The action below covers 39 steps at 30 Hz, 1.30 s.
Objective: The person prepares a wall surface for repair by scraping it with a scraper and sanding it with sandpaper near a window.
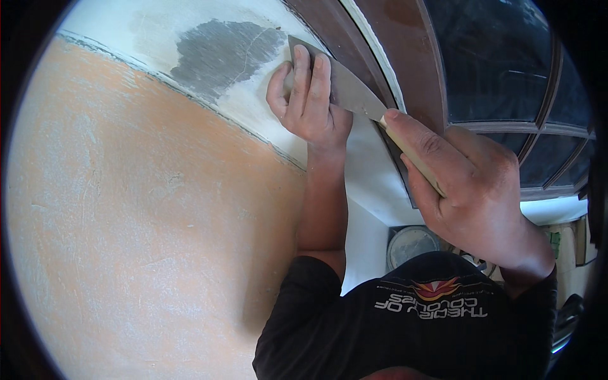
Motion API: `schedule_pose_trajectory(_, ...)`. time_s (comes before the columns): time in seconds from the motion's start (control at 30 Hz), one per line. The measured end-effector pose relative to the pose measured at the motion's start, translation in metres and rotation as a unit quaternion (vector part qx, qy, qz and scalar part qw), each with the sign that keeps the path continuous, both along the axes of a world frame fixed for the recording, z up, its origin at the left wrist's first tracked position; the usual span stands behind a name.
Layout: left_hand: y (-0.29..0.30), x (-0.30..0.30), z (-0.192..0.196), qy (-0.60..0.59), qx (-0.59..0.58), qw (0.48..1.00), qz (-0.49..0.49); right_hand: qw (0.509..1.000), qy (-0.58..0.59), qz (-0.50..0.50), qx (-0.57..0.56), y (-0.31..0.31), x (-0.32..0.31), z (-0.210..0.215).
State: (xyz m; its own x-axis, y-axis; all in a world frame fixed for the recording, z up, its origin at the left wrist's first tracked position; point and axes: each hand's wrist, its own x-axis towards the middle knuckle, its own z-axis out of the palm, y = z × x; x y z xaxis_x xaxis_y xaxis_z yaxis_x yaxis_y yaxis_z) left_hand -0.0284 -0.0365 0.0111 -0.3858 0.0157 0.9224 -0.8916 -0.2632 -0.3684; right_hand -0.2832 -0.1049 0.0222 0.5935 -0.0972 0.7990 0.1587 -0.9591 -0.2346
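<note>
My right hand (472, 183) is closed around the pale handle of a putty knife (358, 95), with a finger stretched along the handle toward the blade. The wide metal blade points up and left, beside the brown frame. My left hand (310, 104) is raised to the blade's far end, its bent fingers over the metal and gripping it. Some of its fingers curl around a small greyish edge that I cannot make out. Just left of the fingers, a dark grey patch (221, 57) with a thin crack line marks the white wall strip (152, 31).
An orange, patchily scraped wall (145, 209) fills the left side, divided from the white strip by a rough seam. At the right are a brown wooden frame (405, 44) and dark glass panes (494, 63). Below stands a round bucket (413, 247) with a pale, stained top.
</note>
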Motion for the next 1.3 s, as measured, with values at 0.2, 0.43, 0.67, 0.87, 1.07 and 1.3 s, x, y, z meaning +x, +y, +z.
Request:
schedule_pose_trajectory(0.2, 0.0002, -0.0015, 0.0009, 0.000, 0.002, 1.000, 0.013, 1.000, -0.014, 0.001, 0.002, -0.0021, 0.0035, -0.0028)
schedule_pose_trajectory(0.43, 0.0032, -0.0048, 0.0034, 0.012, 0.010, 1.000, 0.004, 1.000, -0.005, -0.002, -0.002, 0.0021, 0.0034, -0.0030)
schedule_pose_trajectory(0.67, -0.0024, -0.0058, 0.0017, 0.008, 0.005, 1.000, 0.005, 1.000, -0.028, -0.004, -0.004, 0.0031, 0.0048, -0.0068)
schedule_pose_trajectory(0.87, -0.0013, -0.0056, 0.0012, 0.005, 0.002, 1.000, 0.007, 1.000, -0.019, -0.003, 0.005, 0.0005, 0.0058, -0.0079)
schedule_pose_trajectory(1.07, -0.0001, -0.0045, 0.0022, 0.002, 0.008, 1.000, 0.021, 1.000, -0.018, 0.006, 0.012, 0.0014, 0.0051, -0.0034)
schedule_pose_trajectory(1.3, -0.0003, 0.0000, 0.0017, 0.013, 0.002, 1.000, 0.014, 0.999, -0.029, -0.009, 0.012, -0.0008, 0.0088, -0.0067)
